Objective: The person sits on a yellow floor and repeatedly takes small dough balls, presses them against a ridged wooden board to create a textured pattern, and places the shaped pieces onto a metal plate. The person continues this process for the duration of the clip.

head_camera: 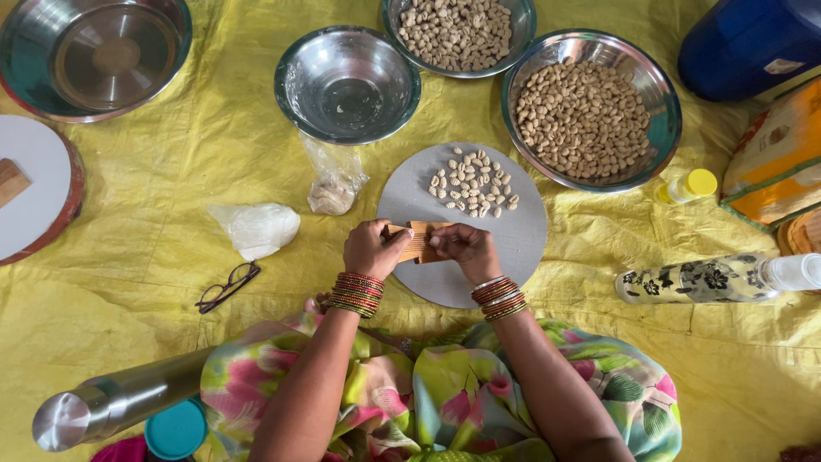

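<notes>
A crinkled yellow sheet [171,257] covers the floor and fills the whole frame, and the person sits at the bottom edge in a bright floral garment, arms reaching up toward the centre. Upper right corner, a big blue drum [753,43]. Upper left, a wide steel basin [26,77] with a steel plate inside it. Right of centre, a large steel bowl [663,128] heaped with small ridged dough shells, and at the top edge a second bowl [522,26] of the same. Between those and the basin, an empty steel bowl [295,103].

Dead centre, the round grey board [513,248], with a small scatter of finished shells [472,183] on its upper part. At its lower left, the small ribbed wooden paddle [419,242], and both hands are on it: the left hand [369,250] is curled round its left end, gripping it, while the right hand [466,251] presses down on its right side with fingertips tucked in. What sits under those fingertips is hidden.

It looks like the shaping step, a bit of dough being rolled over the ridges. The next move likely calls for a firm, short push, then a flick of the piece to the pile.

Left of the board, a white dough lump [256,227] in plastic, a small bag [335,184], and spectacles [227,287]. Right, a floral bottle [701,281] and a yellow-capped bottle [688,186].
</notes>
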